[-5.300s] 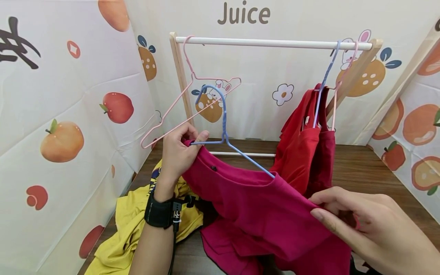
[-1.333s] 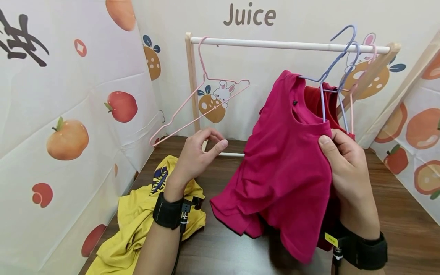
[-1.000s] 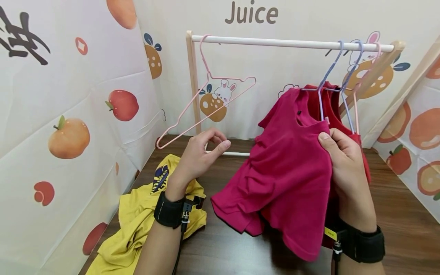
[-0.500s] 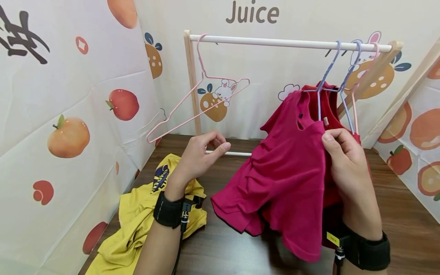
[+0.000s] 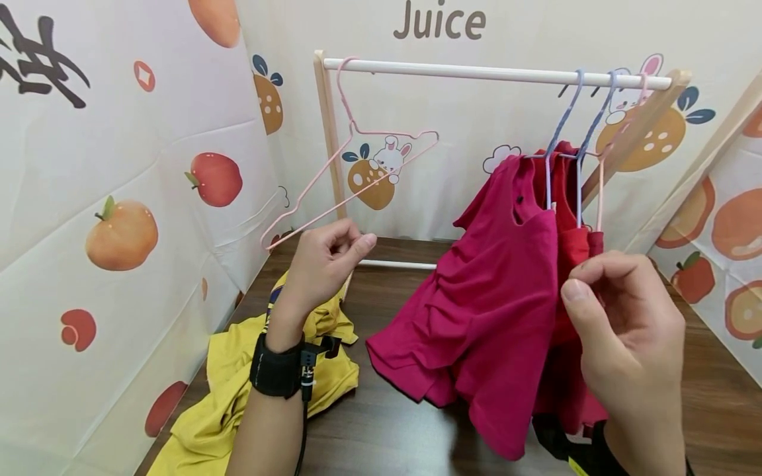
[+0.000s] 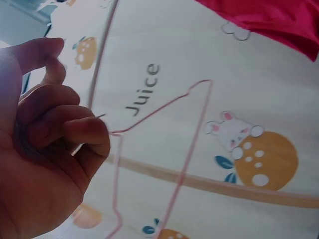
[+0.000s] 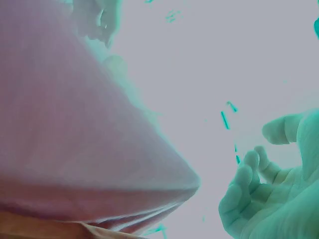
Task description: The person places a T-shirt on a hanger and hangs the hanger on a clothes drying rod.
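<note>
A magenta T-shirt (image 5: 470, 311) hangs on a blue hanger (image 5: 562, 125), hooked over the white rail (image 5: 452, 70). Just right of the shirt's edge, my right hand (image 5: 637, 337) has bent fingers and holds nothing. The right wrist view is washed out, but that hand (image 7: 274, 199) appears apart from the pale-looking cloth (image 7: 89, 124). My left hand (image 5: 324, 264), loosely curled around nothing, hovers below a bare pink hanger (image 5: 352, 125). In the left wrist view this hanger (image 6: 182, 174) lies beyond the fingers. Behind the magenta shirt, a red garment (image 5: 573, 250) is partly hidden.
A crumpled yellow shirt (image 5: 232, 390) with dark blue print lies on the wooden table (image 5: 381, 430) under my left arm. Another blue hanger (image 5: 586, 135) and a pink hanger (image 5: 601, 185) carry red garments by the right wooden post (image 5: 631, 135). Printed cloth walls (image 5: 167, 125) enclose the table.
The magenta shirt and its blue hanger went from between my hands onto the rail. My right hand has let go of the shirt and drawn back. My left hand shifted slightly left.
</note>
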A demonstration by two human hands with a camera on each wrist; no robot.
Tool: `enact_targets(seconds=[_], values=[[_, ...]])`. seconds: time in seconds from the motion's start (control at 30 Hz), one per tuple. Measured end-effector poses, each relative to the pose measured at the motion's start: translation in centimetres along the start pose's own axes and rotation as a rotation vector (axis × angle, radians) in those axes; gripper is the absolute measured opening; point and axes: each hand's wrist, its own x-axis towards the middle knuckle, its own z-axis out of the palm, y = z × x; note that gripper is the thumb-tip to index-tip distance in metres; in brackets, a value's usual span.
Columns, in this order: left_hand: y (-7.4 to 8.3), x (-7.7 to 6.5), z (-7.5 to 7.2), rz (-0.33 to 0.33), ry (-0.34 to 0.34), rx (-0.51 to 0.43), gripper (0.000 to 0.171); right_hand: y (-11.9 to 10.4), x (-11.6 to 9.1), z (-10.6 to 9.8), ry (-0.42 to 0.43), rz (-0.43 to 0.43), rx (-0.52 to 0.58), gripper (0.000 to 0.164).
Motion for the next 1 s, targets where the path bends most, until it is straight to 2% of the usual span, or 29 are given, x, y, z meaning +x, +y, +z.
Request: enact_targets(seconds=[0.1, 0.2, 0.3, 0.4, 0.5, 0.6, 0.67, 0.8, 1.0], values=[[0.5, -0.3, -0.9, 0.037, 0.108, -0.017, 0.034, 0.0, -1.1, 0.0, -0.066, -0.043, 0.117, 0.013], [0.8, -0.5, -1.9, 0.053, 0.275, -0.041, 0.038, 1.2, -2.4, -0.1, -0.191, -0.088, 0.152, 0.017], [0.9, -0.7, -3.1, 0.037, 0.451, -0.061, 0.039, 2.3, -3.4, 0.5, -0.346, -0.118, 0.108, 0.02], [1.0, -1.0, -4.3, 0.011, 0.579, -0.079, 0.037, 1.9, -3.5, 2.6, -0.484, -0.108, -0.04, 0.021], [0.7, -1.3, -5.7, -0.019, 0.673, -0.069, 0.036, 0.7, -3.0, 5.3, -0.582, 0.001, -0.223, 0.024], [0.2, -1.6, -6.8, -0.076, 0.757, -0.062, 0.034, 1.3, -3.2, 7.3, -0.672, 0.176, -0.315, 0.02], [-0.2, -1.8, -7.4, -0.115, 0.804, -0.069, 0.036, 2.6, -3.6, 8.3, -0.731, 0.3, -0.313, 0.017], [-0.7, -1.8, -8.3, -0.161, 0.886, -0.09, 0.039, 5.8, -4.5, 10.3, -0.795, 0.479, -0.259, 0.02], [-0.9, -1.8, -8.6, -0.194, 0.92, -0.131, 0.041, 9.8, -6.4, 12.4, -0.793, 0.646, -0.18, 0.022]])
